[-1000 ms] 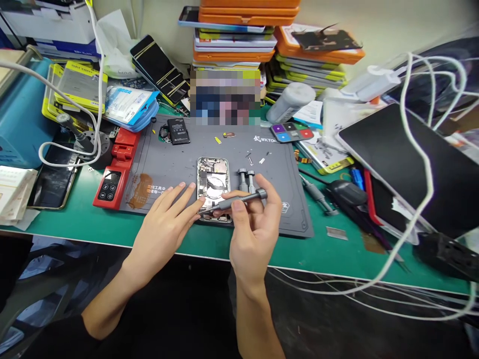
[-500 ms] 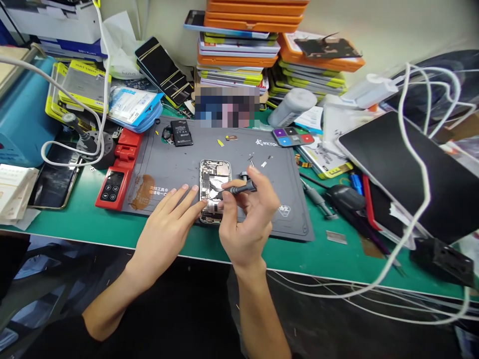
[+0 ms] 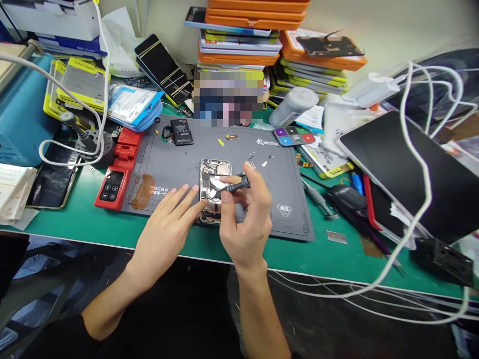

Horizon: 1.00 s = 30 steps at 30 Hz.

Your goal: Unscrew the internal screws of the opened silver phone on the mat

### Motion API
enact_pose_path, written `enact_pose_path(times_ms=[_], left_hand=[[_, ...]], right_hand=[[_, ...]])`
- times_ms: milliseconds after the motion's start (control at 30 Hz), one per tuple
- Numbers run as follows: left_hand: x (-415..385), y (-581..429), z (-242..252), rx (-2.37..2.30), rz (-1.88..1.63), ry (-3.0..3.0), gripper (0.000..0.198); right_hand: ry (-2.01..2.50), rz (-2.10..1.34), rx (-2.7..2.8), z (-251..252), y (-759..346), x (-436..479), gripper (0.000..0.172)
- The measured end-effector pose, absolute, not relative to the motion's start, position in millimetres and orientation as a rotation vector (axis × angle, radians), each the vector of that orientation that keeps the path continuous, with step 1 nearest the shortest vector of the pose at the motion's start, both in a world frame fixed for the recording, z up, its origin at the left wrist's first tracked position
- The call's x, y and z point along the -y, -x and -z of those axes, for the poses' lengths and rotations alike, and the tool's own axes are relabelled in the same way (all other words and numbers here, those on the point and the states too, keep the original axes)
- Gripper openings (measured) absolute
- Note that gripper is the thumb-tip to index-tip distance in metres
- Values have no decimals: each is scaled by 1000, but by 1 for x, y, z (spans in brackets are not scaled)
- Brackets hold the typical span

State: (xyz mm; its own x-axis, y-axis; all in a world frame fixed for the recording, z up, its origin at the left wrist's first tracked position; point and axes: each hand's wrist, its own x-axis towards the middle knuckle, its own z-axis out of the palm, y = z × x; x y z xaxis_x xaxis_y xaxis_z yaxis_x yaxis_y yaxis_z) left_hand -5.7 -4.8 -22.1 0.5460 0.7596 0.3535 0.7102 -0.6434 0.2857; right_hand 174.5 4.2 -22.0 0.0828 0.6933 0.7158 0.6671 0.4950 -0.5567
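An opened smartphone [image 3: 205, 174] lies on the grey work mat [image 3: 179, 172], its inner boards and metal parts exposed. My left hand [image 3: 164, 232] rests flat beside it, fingers spread, with the index fingertip on the phone's left edge. In my right hand [image 3: 247, 224] is a slim dark-handled tool [image 3: 239, 185], pinched between thumb and fingers. Its narrow dark end reaches over the middle of the phone; the exact tip shape is too small to tell. The fingers partly cover the phone's right side.
A loose battery [image 3: 181, 132], small parts and a coloured magnetic tray [image 3: 294, 137] lie on the mat's far side. A red device [image 3: 111, 187] stands left. Orange cases [image 3: 254, 22] are stacked behind. At right are a soldering-type tool [image 3: 318, 199], a black panel [image 3: 411, 164] and white cable [image 3: 419, 199].
My right hand and its tool have shifted slightly left, and the tool's handle is tilted a little more upward. My left hand and the phone have stayed in place.
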Motion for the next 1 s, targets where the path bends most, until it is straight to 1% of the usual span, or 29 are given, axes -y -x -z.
enact_pose_path(times_ms=[233,367,567,767,1000], left_hand=[[5,6,23,-1279,-668,-2667,50],[5,6,24,-1280,-681,-2665,49],[6,3,22,-1295,-721,-2702,38],[6,2,21,-1311,-756,-2691,37],[7,2,21,-1310,-745,-2719,36]], right_hand=[[1237,245,1621,21,-178,-7,69],[1206,189,1617,21,-178,-7,66],[1180,235,1546,23,-176,-5,64],[1131,189,1594,27,-178,-4,68],[1098,165,1664,25,-178,-2,70]])
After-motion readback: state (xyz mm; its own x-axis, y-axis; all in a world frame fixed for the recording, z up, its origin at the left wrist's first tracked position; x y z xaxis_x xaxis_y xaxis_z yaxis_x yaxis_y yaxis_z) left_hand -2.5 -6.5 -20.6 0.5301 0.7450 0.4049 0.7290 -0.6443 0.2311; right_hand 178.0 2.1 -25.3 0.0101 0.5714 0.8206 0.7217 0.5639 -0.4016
